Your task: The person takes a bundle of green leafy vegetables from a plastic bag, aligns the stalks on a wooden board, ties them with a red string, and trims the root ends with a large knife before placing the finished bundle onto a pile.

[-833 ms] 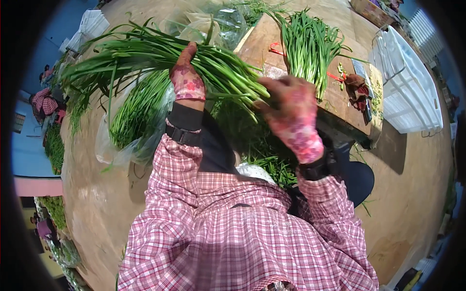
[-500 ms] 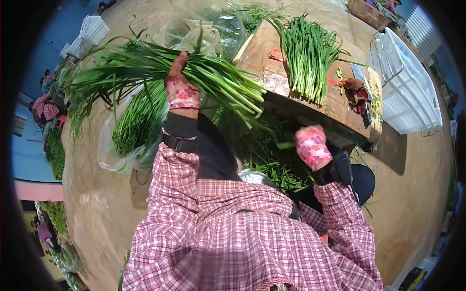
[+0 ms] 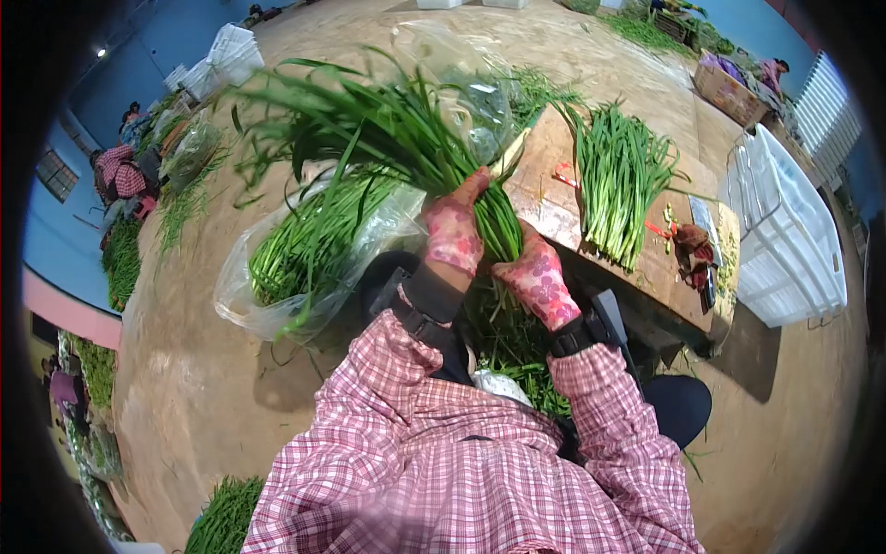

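My left hand (image 3: 457, 226), in a pink flowered glove, is wrapped round a bunch of garlic chives (image 3: 397, 129) below its leafy part. The leaves fan out to the far left, slightly blurred. My right hand (image 3: 540, 277), gloved alike, is closed round the pale stem ends of the same bunch, hiding most of them. Another bunch of chives (image 3: 632, 189) lies on the wooden table (image 3: 600, 263) to the right. Red ties (image 3: 565, 174) lie on both sides of it. More chives (image 3: 314, 240) fill a clear plastic bag (image 3: 235, 300) to my left.
A knife (image 3: 705, 222) and a dark red cloth (image 3: 694, 251) lie on the table's right side. White plastic crates (image 3: 784, 231) stand beyond it. Loose green trimmings (image 3: 517, 346) lie below my hands. Another clear bag (image 3: 489, 102) is behind the bunch. People (image 3: 118, 175) sit among greens at far left.
My left hand has brought the bunch rightward and nearer, turning its stem ends down toward me. My right hand has moved left and taken hold of the stem ends. The head view has shifted.
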Available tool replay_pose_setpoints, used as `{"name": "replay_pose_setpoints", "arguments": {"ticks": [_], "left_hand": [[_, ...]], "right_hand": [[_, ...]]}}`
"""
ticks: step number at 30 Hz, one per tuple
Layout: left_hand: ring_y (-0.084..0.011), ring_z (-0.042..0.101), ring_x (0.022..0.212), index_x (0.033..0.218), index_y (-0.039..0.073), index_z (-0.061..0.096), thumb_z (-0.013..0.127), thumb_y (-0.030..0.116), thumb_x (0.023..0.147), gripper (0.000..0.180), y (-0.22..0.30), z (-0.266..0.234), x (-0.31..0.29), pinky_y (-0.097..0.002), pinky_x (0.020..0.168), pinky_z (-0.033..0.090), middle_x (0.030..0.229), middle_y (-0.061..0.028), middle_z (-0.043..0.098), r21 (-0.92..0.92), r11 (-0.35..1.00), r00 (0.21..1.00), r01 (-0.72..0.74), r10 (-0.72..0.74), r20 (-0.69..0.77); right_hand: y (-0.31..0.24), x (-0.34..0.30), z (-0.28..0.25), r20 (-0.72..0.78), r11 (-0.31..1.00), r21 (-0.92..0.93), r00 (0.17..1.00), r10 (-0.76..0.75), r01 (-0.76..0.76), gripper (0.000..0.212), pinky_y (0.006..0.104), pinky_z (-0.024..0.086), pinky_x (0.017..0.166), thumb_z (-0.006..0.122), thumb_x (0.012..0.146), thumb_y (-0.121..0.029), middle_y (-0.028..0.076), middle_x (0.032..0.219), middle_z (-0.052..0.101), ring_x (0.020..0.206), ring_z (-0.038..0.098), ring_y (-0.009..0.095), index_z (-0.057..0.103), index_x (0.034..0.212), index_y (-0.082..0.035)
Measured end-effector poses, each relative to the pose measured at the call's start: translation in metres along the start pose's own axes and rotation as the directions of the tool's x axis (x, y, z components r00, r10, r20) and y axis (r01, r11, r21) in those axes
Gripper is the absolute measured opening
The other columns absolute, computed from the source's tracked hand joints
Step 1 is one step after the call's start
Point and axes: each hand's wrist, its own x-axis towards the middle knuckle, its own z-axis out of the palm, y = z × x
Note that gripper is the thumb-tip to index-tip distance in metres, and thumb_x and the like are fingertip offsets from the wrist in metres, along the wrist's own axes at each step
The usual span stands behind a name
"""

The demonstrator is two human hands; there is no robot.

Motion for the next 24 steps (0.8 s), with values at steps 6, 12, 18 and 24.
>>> {"name": "replay_pose_setpoints", "arguments": {"ticks": [6,12,18,24], "left_hand": [[-0.0212,0.065,0.086,0.105,0.001,0.064,0.069,0.019,0.084,0.028,-0.011,-0.02,0.012,-0.0355,0.076,0.055,0.098,-0.0084,0.067,0.414,0.904,0.889,0.109,-0.275,0.367],[-0.025,0.066,0.087,0.11,0.004,0.062,0.065,0.02,0.086,0.029,-0.047,-0.036,0.031,-0.0434,0.081,0.054,0.101,-0.0095,0.067,0.14,0.824,0.729,0.55,-0.555,0.4],[-0.0248,0.062,0.097,0.109,0.005,0.063,0.056,0.008,0.087,0.024,-0.042,-0.031,0.032,-0.0423,0.086,0.053,0.107,-0.0097,0.063,0.478,0.845,0.823,-0.239,-0.085,0.562],[-0.0213,0.061,0.102,0.119,0.007,0.059,0.045,-0.013,0.08,0.046,-0.033,-0.036,0.035,-0.0315,0.091,0.049,0.114,-0.0091,0.062,0.764,0.343,0.824,-0.546,0.058,0.563]], "right_hand": [[0.024,-0.006,-0.028,0.401,0.915,0.344,0.914,0.061,-0.212,0.03,0.0278,0.048,0.066,0.07,0.077,-0.015,0.007,0.081,0.067,0.071,0.06,0.012,0.063,0.101,0.003],[0.051,-0.002,-0.045,0.469,0.922,0.199,0.858,0.209,-0.334,0.038,0.0301,0.049,0.074,0.073,0.075,-0.02,0.008,0.092,0.068,0.079,0.063,0.017,0.064,0.107,0.0],[0.029,-0.01,-0.084,0.256,0.925,0.301,0.954,0.157,-0.233,0.041,0.0265,0.047,0.083,0.065,0.087,-0.03,0.008,0.1,0.067,0.09,0.062,0.014,0.06,0.116,-0.002],[0.007,-0.044,-0.096,-0.249,0.983,0.068,0.957,-0.148,0.17,0.023,0.0289,0.05,0.071,0.07,0.083,-0.017,0.009,0.09,0.066,0.081,0.063,0.018,0.066,0.101,-0.002]]}}
